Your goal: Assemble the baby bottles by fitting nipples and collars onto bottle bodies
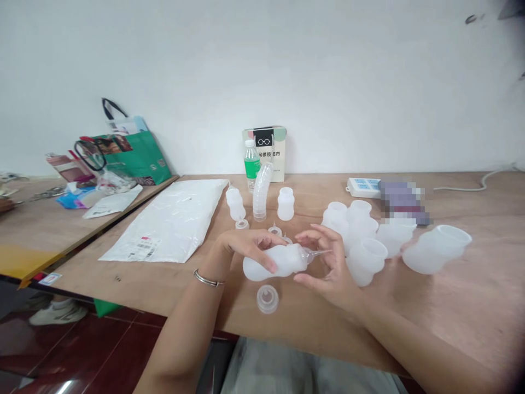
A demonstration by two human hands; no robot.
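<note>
My left hand [256, 246] is wrapped round a translucent white squeeze bottle [279, 262], which lies on its side with its clear pointed nozzle cap [308, 255] toward the right. Around that cap, my right hand [328, 262] curves with thumb and fingers apart; whether a fingertip touches it I cannot tell. A loose clear cap [268, 299] lies on the table in front of the bottle. More caps [241, 224] sit behind my left hand, partly hidden by it. Farther back stand a capped bottle [235, 203] and an uncapped bottle [286, 204].
Several uncapped bottles [367, 260] stand at the right, one tilted [435, 249]. Between the back bottles rises a curved stack of clear rings [261, 191]. A water bottle [251, 164], paper bag [279, 158], power strip [363, 187] and white plastic mailer [168, 219] occupy the wooden table [328, 328].
</note>
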